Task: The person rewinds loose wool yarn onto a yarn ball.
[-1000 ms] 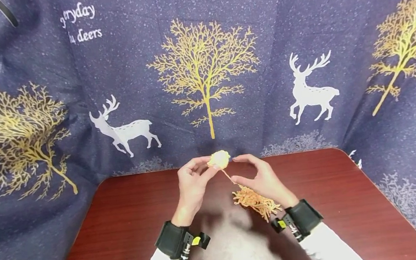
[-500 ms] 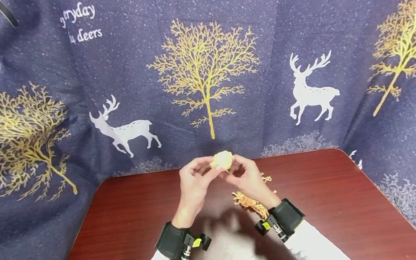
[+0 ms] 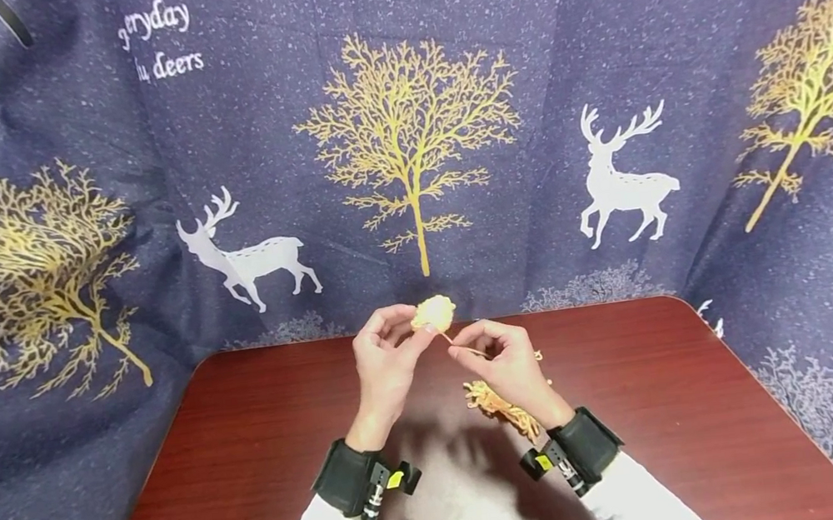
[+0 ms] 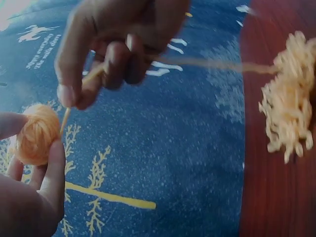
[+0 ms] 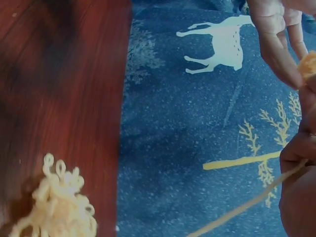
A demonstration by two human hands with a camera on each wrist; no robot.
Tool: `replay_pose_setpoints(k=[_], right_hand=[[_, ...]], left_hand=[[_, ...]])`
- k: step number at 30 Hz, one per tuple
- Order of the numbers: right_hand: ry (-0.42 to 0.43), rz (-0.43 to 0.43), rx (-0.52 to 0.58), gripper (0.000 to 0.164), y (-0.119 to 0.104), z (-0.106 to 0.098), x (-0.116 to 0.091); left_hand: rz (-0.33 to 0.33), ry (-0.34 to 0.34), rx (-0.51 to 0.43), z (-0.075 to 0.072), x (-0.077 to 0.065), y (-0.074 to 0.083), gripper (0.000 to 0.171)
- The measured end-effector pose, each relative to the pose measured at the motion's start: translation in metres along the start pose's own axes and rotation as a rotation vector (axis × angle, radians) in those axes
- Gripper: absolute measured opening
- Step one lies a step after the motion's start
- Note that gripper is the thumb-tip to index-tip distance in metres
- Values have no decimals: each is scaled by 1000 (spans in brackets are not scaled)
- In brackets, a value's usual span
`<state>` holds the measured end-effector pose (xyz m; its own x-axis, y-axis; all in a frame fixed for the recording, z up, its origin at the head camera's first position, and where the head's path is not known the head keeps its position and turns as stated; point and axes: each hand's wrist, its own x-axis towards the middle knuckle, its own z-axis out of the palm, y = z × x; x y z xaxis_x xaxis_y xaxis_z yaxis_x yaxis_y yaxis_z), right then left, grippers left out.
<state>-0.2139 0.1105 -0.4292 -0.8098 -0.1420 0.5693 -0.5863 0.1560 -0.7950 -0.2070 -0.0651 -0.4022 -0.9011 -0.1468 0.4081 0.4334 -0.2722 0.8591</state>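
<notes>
A small ball of yellow-orange yarn [image 3: 434, 313] is held above the table's far edge by my left hand [image 3: 385, 363], thumb on one side and fingers on the other. In the left wrist view the ball [image 4: 38, 134] shows its wound strands. My right hand [image 3: 505, 364] pinches the yarn strand [image 4: 66, 118] a short way from the ball, between thumb and forefinger. From there the strand passes through its curled fingers and runs to a loose heap of looped yarn [image 4: 291, 96] on the table. My right forearm partly covers that heap in the head view.
The reddish-brown wooden table [image 3: 252, 426] has a pale glare patch at its near middle. Behind it hangs a dark blue cloth [image 3: 456, 206] printed with deer and yellow trees. Each wrist wears a black strap [image 3: 349, 477] with a small camera.
My right hand came in from the right to the ball, then drew slightly back, now pinching the strand. My left hand kept the ball, which shifted slightly.
</notes>
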Motion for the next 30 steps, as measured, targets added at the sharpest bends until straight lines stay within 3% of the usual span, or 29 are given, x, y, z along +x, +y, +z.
replay_pose_setpoints(k=[5, 8, 10, 17, 22, 26, 30], right_hand=[[-63, -30, -98, 15, -7, -4, -3], [-80, -20, -131, 17, -11, -5, -2], [-78, -4, -138, 18, -13, -6, -2], [-73, 8, -140, 17, -20, -9, -1], [-98, -15, -138, 19, -23, -15, 2], [-113, 17, -72, 16, -32, -20, 7], [-139, 70, -8, 12, -38, -27, 15]], left_hand=[[102, -55, 203, -2, -2, -6, 37], [122, -90, 281, -3, -4, -9, 35], [102, -100, 288, -2, -5, -10, 32], [-66, -96, 201, -3, -2, -12, 29], [-109, -119, 232, -5, -3, -13, 27], [-133, -173, 247, -7, -5, -15, 26], [-141, -279, 276, -9, -5, -13, 24]])
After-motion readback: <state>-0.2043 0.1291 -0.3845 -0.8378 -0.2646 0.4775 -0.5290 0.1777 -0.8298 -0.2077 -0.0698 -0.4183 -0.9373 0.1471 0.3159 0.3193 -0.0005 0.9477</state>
